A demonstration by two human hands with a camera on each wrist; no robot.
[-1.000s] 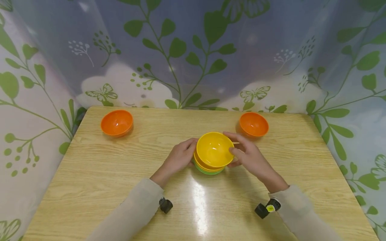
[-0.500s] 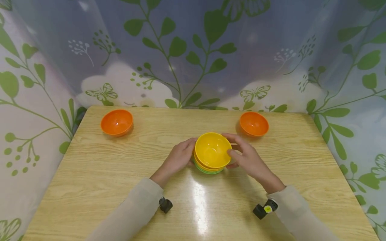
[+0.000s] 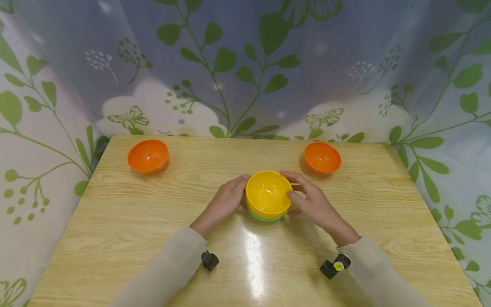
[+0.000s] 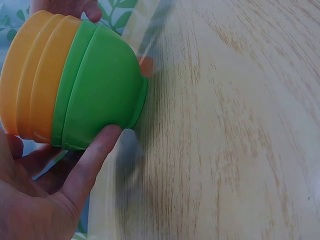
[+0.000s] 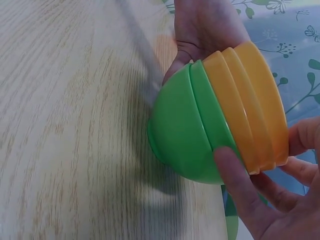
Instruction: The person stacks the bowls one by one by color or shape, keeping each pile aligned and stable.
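Note:
In the head view, a stack of nested bowls stands at the middle of the table, the yellow bowl (image 3: 268, 194) topmost. Both wrist views show yellow bowls above green bowls (image 4: 105, 75), nested rim over rim. My left hand (image 3: 226, 198) holds the stack's left side; one finger lies along the lower green bowl. On the right side, my right hand (image 3: 316, 204) grips the top yellow bowl, thumb at its rim. In the right wrist view, one of its fingers (image 5: 232, 170) reaches the green bowl (image 5: 180, 125).
One orange bowl (image 3: 148, 156) sits at the table's back left, another orange bowl (image 3: 322, 157) at the back right, a little behind my right hand. The wooden table (image 3: 126, 238) ends at a patterned curtain (image 3: 245, 76) along the back and sides.
My right hand has moved slightly left and down with the top yellow bowl. That bowl now sits deeper and more squarely in the stack. My left hand has hardly moved.

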